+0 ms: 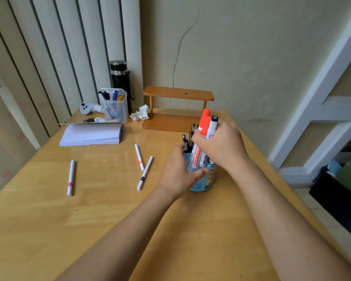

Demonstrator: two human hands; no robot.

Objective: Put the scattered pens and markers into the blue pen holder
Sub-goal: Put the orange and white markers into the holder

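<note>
At desk's right, gripped markers in right hand half into holder, clasped holder with left hand; needed straight drop, late release; left three pens loose nearby.

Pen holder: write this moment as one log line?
left hand grips blue pen holder | right hand grips markers | three pens on table

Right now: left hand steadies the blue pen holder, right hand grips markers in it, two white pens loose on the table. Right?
Three, not two: the head view shows a pink-banded pen, an orange-banded pen and a blue-banded pen loose on the table. Rest stands: left hand holds the blue pen holder, right hand grips the markers in it.
</note>
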